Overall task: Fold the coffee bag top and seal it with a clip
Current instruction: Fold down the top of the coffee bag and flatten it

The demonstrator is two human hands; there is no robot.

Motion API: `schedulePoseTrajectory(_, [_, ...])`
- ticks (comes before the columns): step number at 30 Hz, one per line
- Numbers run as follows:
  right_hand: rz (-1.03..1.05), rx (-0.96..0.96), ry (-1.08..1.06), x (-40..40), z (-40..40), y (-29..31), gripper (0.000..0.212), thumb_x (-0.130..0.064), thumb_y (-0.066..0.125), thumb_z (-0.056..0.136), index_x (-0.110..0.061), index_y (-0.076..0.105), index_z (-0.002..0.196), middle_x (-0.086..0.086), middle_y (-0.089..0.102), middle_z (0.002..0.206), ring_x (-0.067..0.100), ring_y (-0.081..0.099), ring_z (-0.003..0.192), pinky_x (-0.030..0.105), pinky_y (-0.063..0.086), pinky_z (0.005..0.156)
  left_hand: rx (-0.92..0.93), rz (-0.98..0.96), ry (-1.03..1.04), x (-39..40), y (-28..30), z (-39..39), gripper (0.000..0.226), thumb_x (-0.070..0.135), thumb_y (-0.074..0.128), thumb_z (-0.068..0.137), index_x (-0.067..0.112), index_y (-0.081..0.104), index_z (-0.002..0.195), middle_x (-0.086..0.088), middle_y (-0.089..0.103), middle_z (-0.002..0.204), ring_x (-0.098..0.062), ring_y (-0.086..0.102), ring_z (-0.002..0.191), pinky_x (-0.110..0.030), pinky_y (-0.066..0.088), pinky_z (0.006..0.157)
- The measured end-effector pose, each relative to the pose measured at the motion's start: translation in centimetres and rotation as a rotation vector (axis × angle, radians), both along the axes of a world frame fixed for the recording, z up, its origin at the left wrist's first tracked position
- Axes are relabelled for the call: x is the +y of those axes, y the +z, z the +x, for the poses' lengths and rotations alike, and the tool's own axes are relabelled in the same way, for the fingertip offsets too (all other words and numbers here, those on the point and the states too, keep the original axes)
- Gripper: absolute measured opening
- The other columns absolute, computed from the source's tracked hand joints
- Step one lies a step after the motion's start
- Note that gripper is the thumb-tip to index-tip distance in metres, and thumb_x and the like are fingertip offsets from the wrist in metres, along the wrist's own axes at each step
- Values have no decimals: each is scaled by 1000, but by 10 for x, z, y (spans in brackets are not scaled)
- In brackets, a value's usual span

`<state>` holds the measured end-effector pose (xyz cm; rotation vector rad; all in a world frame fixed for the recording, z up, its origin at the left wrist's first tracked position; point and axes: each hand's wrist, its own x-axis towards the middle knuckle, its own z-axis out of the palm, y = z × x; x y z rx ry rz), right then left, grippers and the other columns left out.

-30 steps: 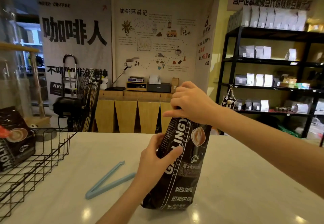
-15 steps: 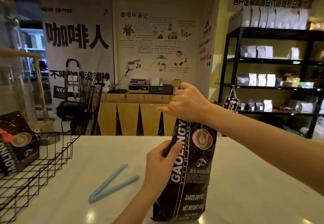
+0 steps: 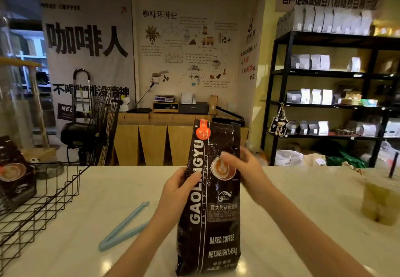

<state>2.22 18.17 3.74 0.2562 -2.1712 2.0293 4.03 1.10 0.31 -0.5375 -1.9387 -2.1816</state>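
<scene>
Since the bag (image 3: pixel 213 198) looks full below and slack above, it is judged fairly heavy, crinkly and slippery, best taken by the flat empty top for folding. It stands upright on the counter (image 3: pixel 303 201), black, glossy, top unfolded. It is gripped mid-height by the left hand (image 3: pixel 180 186); the blurred right hand (image 3: pixel 245 168) touches its right side, hold uncertain. The open blue clip (image 3: pixel 123 227) lies just left.

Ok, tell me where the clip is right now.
In the head view, the light blue clip lies open on the white counter, left of the coffee bag, beside the left forearm and right of the wire basket.
</scene>
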Motion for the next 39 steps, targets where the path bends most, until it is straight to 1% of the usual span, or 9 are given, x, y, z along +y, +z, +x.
schedulePoseTrajectory(4, [-22, -10, 10, -9, -5, -17, 105, -46, 88, 35, -14, 46, 126, 11, 65, 115, 28, 65, 100, 47, 52, 88, -5, -19, 39, 3, 15, -5, 53, 40, 78, 45, 27, 61, 93, 9, 75, 83, -12, 72, 74, -21, 56, 57])
schedulePoseTrajectory(13, [-77, 157, -24, -11, -4, -15, 40, -33, 88, 38, -34, 66, 71, -13, 75, 71, 9, 71, 68, 17, 53, 50, -34, 74, 4, 1, 19, -9, 36, 20, 79, 51, 16, 68, 85, -3, 77, 78, -21, 73, 71, -24, 57, 54])
schedulePoseTrajectory(18, [-117, 111, 80, -8, -3, -11, 52, -41, 82, 44, -24, 68, 90, 3, 76, 91, 21, 71, 85, 34, 57, 73, -106, 70, -41, -5, 22, -13, 36, 16, 79, 49, 18, 67, 84, -2, 77, 76, -19, 73, 70, -23, 56, 51])
schedulePoseTrajectory(22, [-134, 72, 240, 5, -2, -5, 40, -32, 76, 58, -19, 69, 95, 1, 75, 91, 19, 70, 87, 21, 54, 66, -85, 51, -30, -10, 34, -16, 43, 18, 81, 42, 23, 65, 82, 6, 76, 71, -15, 72, 66, -22, 55, 48])
schedulePoseTrajectory(25, [-137, 107, 240, 5, -2, -6, 36, -25, 76, 62, -16, 70, 96, 4, 76, 90, 22, 71, 86, 21, 54, 64, -3, 54, 49, -5, 41, -17, 40, 27, 81, 42, 24, 67, 80, 5, 76, 72, -15, 72, 66, -22, 55, 48])
schedulePoseTrajectory(29, [-149, 137, 199, 3, -3, -9, 33, -24, 75, 64, -12, 71, 94, 8, 76, 89, 25, 71, 84, 23, 55, 64, 76, 105, 171, 4, 37, -16, 20, 18, 81, 54, 28, 70, 67, 7, 76, 68, -13, 72, 63, -18, 54, 48])
schedulePoseTrajectory(33, [-138, 133, 176, 1, -2, -8, 28, -25, 73, 66, -12, 73, 90, 6, 77, 84, 23, 71, 81, 23, 56, 64, 218, 26, 348, 10, 32, -13, 21, 15, 79, 64, 31, 68, 71, 10, 74, 69, -8, 71, 69, -20, 56, 58])
schedulePoseTrajectory(37, [-149, 165, 174, 4, 1, 3, 28, -34, 75, 58, -20, 75, 82, 2, 77, 80, 20, 71, 77, 20, 55, 62, 172, 39, 207, 7, 39, -8, 15, 19, 78, 63, 30, 69, 68, 8, 76, 70, -12, 72, 66, -18, 54, 52])
schedulePoseTrajectory(39, [-216, 184, 179, 3, 2, 9, 28, -35, 76, 57, -22, 75, 82, 2, 77, 83, 20, 72, 78, 22, 56, 62, 121, 60, 114, 6, 45, -5, 6, 34, 73, 62, 30, 71, 66, 6, 76, 68, -13, 72, 62, -17, 53, 49])
